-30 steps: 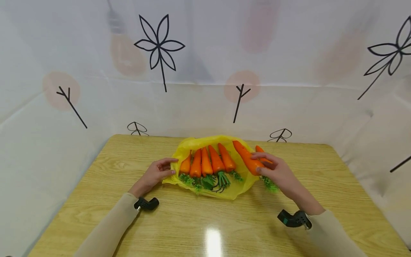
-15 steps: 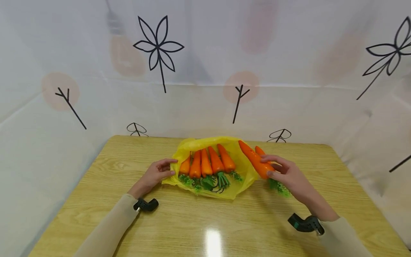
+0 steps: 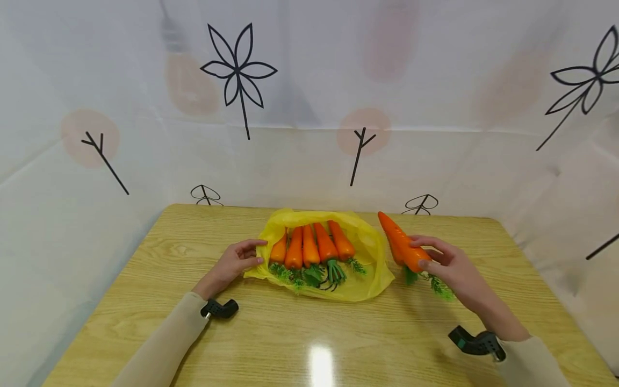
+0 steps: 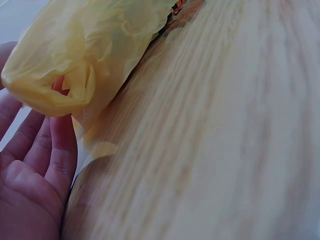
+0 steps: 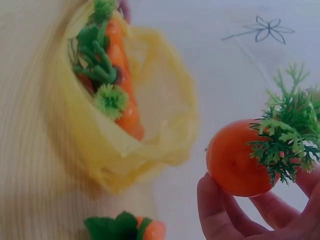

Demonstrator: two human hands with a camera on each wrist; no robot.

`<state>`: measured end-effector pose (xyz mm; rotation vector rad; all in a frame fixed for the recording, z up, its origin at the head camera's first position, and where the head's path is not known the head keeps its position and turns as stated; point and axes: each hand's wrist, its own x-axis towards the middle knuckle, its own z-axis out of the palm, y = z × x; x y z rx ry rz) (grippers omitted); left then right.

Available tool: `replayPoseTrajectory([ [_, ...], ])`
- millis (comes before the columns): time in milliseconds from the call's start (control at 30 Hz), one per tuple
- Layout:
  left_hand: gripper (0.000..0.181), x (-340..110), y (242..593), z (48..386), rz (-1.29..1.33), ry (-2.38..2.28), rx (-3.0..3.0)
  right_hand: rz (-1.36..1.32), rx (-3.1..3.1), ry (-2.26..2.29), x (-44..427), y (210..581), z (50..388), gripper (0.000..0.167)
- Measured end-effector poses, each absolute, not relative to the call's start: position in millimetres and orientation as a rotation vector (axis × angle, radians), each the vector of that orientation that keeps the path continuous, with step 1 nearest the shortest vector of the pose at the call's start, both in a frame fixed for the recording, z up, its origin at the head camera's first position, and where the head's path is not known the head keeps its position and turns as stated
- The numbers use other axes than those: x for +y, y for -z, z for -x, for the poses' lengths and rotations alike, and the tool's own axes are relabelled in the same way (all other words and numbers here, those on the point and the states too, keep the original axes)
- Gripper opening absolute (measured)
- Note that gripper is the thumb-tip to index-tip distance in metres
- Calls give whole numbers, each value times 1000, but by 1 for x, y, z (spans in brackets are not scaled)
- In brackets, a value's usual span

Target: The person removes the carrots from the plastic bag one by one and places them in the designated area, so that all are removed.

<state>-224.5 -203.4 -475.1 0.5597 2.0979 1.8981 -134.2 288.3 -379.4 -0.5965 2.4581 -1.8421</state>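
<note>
Head view: right grip (image 3: 453,271) holds carrot (image 3: 400,239) beside yellow bag (image 3: 360,290).

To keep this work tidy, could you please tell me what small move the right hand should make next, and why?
Probably lower the held carrot onto the table beside the other carrot: a second ago its tip was over the yellow bag, and now the right hand holds it outside, to the bag's right, near that other carrot.

A held carrot (image 3: 404,245) tilts beside the yellow bag (image 3: 376,280), seemingly above another carrot (image 5: 156,230).
</note>
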Motion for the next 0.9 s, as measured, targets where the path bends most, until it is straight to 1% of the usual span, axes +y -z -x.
replayPoseTrajectory([
  [433,45,-203,474,224,-537,-1878,2116,430,2551,1787,319,396,137,35],
  [900,46,-204,475,225,-554,-1863,2115,179,2633,1738,331,417,143,41],
])
